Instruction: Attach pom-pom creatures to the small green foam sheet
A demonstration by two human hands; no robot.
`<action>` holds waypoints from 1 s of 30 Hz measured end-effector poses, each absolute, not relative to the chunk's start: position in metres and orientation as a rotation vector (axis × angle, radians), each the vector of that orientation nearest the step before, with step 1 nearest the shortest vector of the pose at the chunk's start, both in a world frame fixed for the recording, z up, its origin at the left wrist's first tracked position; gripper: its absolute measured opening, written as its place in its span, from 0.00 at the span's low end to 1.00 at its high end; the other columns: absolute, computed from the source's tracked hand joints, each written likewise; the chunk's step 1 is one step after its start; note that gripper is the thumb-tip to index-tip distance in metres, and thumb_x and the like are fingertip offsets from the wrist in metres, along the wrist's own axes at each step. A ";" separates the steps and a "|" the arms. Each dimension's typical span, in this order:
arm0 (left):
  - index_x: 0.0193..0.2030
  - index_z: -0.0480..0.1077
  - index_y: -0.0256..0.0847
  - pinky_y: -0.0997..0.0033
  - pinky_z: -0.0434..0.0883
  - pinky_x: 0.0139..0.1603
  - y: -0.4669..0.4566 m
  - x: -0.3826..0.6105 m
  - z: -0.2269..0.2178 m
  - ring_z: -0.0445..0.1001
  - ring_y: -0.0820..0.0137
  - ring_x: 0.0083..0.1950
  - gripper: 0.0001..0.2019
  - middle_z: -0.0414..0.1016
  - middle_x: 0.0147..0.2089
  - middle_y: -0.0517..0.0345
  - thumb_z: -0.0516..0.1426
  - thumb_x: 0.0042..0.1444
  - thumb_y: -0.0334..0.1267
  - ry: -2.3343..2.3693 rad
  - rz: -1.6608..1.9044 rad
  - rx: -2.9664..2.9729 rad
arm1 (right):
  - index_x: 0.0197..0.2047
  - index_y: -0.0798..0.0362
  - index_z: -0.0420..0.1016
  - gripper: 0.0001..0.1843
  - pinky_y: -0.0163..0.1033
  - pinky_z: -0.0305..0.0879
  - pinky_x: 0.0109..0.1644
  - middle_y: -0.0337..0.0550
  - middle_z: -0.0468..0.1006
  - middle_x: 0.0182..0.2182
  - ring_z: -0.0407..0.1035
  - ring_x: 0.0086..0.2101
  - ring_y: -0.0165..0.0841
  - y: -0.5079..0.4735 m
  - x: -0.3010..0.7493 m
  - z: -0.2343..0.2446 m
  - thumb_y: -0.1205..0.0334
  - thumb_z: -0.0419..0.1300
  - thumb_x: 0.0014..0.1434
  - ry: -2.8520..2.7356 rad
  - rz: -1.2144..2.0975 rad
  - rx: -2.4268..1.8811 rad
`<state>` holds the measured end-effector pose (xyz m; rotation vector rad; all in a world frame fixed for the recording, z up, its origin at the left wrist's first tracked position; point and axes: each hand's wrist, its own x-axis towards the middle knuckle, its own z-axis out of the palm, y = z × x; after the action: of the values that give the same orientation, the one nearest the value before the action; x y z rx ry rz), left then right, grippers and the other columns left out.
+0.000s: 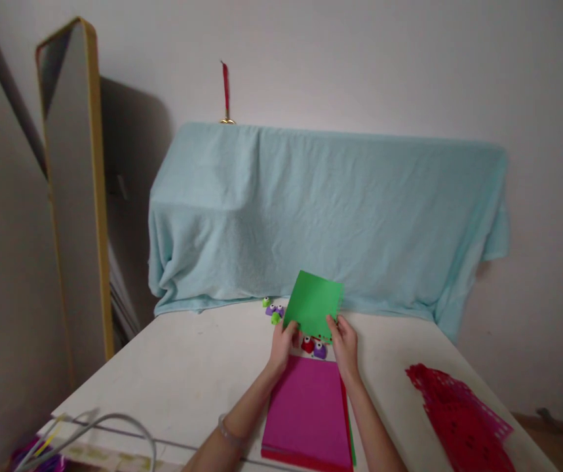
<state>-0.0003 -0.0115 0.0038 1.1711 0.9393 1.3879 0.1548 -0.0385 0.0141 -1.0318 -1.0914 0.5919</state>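
Both hands hold up a green paper sheet [313,304] with small holes punched along its lower edge. My left hand [284,342] pinches its lower left corner, and my right hand [343,339] pinches its lower right edge. Just under the sheet sit a red punch [307,344] and a purple punch [320,351]. More small green and purple punches [273,310] lie to the left of the sheet. A stack of coloured paper with a magenta sheet on top [308,410] lies between my forearms.
The white table [183,373] carries a pile of punched red paper [458,413] at the right. A light blue cloth [325,216] covers something bulky behind the table. A gold-framed mirror [72,183] leans at the left. Cables [114,426] lie at the near left corner.
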 end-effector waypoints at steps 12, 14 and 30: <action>0.23 0.66 0.36 0.72 0.56 0.23 -0.027 0.009 0.012 0.61 0.73 0.19 0.23 0.65 0.19 0.56 0.58 0.55 0.56 0.762 1.272 1.244 | 0.36 0.56 0.73 0.22 0.34 0.60 0.31 0.41 0.73 0.28 0.64 0.30 0.34 -0.039 0.155 0.019 0.42 0.63 0.54 -1.060 0.705 -0.971; 0.22 0.65 0.37 0.71 0.56 0.24 -0.029 0.011 0.009 0.60 0.73 0.19 0.24 0.65 0.19 0.56 0.58 0.56 0.57 0.735 1.211 1.279 | 0.36 0.56 0.74 0.22 0.35 0.62 0.33 0.41 0.73 0.29 0.65 0.31 0.35 -0.038 0.156 0.020 0.43 0.63 0.55 -1.067 0.707 -0.962; 0.20 0.61 0.38 0.73 0.54 0.22 -0.009 0.008 -0.006 0.57 0.77 0.19 0.31 0.58 0.17 0.62 0.54 0.53 0.67 0.957 1.536 1.057 | 0.41 0.58 0.75 0.29 0.33 0.58 0.24 0.42 0.74 0.27 0.64 0.20 0.28 -0.042 0.161 0.022 0.37 0.54 0.61 -0.878 0.688 -1.003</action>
<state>0.0080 -0.0092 -0.0055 1.0566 0.9574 1.5361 0.1611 -0.0415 0.0217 -1.0029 -0.8780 0.6880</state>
